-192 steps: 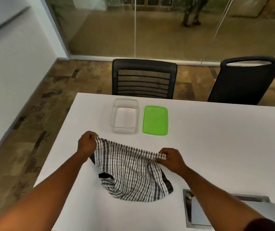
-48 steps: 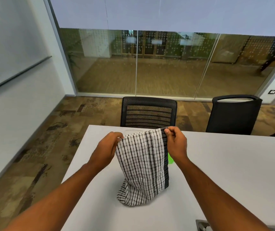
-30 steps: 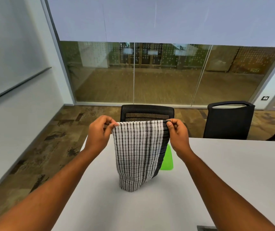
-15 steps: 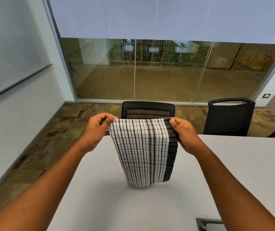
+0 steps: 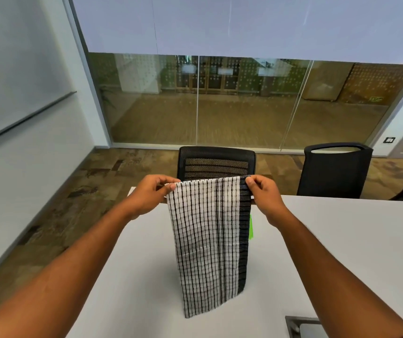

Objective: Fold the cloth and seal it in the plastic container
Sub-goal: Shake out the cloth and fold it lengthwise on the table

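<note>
Checked cloth: white with black grid lines and a dark band down its right edge. It hangs vertically at centre frame, folded into a narrow panel, top edge stretched level between the two hands. Its lower edge hangs low over the white desk; contact with the desk cannot be judged.

Left hand: grip closed on the cloth's upper left corner, thumb and fingers pinching the edge. Right hand: grip closed on the upper right corner, at the dark band, same pinch. Both forearms reach in from the lower corners of the frame.

Green lid: only a thin sliver shows just right of the cloth, behind it, lying on the desk. The plastic container itself is hidden from view, presumably behind the cloth; not confirmed.

Grey recessed desk panel: at the lower right edge of frame, partly cut off.

Mesh-back office chair: black, directly behind the cloth at the desk's far edge. Second black chair: to the right of the first, also at the far edge.

Glass partition wall: fills the upper centre, wood-toned floor beyond. Whiteboard: on the wall at upper left.
</note>
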`<action>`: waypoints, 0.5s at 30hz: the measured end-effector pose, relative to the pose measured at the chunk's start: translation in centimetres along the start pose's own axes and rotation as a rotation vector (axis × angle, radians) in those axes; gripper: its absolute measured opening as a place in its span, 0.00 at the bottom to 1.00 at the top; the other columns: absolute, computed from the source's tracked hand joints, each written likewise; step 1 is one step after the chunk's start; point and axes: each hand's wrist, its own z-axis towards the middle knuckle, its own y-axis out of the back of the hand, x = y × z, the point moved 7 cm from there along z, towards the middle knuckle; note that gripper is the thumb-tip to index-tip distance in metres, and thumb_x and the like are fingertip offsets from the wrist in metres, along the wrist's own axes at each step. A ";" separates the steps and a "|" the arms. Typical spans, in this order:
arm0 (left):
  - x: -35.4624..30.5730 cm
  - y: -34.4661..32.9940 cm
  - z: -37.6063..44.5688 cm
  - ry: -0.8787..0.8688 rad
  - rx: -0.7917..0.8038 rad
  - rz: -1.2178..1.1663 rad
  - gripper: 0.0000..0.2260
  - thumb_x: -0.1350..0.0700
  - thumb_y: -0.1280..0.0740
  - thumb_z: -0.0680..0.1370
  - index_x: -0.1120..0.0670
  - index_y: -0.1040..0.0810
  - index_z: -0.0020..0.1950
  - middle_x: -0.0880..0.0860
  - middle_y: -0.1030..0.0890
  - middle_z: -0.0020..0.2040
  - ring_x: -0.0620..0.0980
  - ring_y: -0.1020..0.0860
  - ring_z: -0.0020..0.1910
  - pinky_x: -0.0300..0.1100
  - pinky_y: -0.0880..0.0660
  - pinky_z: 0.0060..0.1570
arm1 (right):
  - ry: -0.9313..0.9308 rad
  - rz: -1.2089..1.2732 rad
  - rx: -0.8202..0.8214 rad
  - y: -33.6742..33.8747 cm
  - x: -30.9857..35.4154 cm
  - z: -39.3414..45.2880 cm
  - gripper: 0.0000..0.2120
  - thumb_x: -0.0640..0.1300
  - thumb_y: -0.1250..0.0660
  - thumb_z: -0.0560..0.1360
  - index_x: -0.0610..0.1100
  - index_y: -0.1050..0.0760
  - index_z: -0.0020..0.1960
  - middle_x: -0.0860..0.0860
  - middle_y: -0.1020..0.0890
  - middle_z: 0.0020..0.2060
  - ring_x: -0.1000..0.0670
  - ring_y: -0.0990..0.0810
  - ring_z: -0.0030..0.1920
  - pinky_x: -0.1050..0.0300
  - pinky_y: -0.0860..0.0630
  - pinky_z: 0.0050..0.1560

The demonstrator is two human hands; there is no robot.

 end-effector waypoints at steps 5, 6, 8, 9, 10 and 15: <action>0.6 -1.0 -0.6 0.002 0.012 0.019 0.09 0.55 0.35 0.82 0.42 0.19 0.49 0.47 0.15 0.51 0.53 0.15 0.52 0.49 0.16 0.48 | 0.043 0.012 -0.062 0.0 -0.4 -0.5 0.11 0.47 0.38 0.85 0.45 0.18 0.53 0.46 0.13 0.48 0.46 0.14 0.52 0.44 0.16 0.57; 0.2 -1.4 -0.6 -0.029 0.044 0.056 0.11 0.58 0.35 0.82 0.40 0.21 0.52 0.46 0.16 0.52 0.54 0.16 0.50 0.49 0.16 0.47 | 0.046 0.008 -0.078 0.0 -0.4 -0.4 0.11 0.47 0.38 0.84 0.44 0.18 0.53 0.46 0.13 0.48 0.46 0.14 0.52 0.44 0.16 0.57; -1.0 -2.5 -0.8 -0.104 0.157 0.166 0.19 0.63 0.37 0.81 0.38 0.26 0.59 0.44 0.19 0.57 0.58 0.17 0.47 0.46 0.16 0.44 | 0.050 -0.004 -0.109 0.2 -0.2 0.0 0.11 0.47 0.38 0.84 0.43 0.17 0.53 0.45 0.13 0.48 0.44 0.14 0.52 0.43 0.16 0.56; -1.7 -3.1 -0.9 -0.140 0.220 0.231 0.22 0.65 0.37 0.81 0.37 0.28 0.62 0.43 0.20 0.60 0.56 0.17 0.47 0.46 0.17 0.45 | 0.053 -0.013 -0.121 0.4 -0.1 0.2 0.11 0.46 0.37 0.84 0.43 0.17 0.53 0.45 0.13 0.48 0.43 0.14 0.52 0.43 0.16 0.56; -2.5 -3.6 -1.0 -0.182 0.278 0.307 0.24 0.66 0.38 0.81 0.36 0.29 0.64 0.42 0.21 0.62 0.53 0.17 0.50 0.47 0.17 0.48 | 0.055 -0.027 -0.131 0.5 0.0 0.5 0.11 0.46 0.37 0.84 0.43 0.17 0.53 0.45 0.13 0.48 0.43 0.14 0.52 0.43 0.16 0.56; -5.1 -5.7 -0.9 -0.251 0.562 0.758 0.33 0.70 0.39 0.76 0.33 0.29 0.68 0.40 0.27 0.72 0.41 0.28 0.68 0.42 0.24 0.60 | 0.067 -0.108 -0.116 0.7 0.5 1.3 0.11 0.45 0.37 0.84 0.43 0.16 0.54 0.46 0.13 0.48 0.45 0.14 0.52 0.39 0.18 0.59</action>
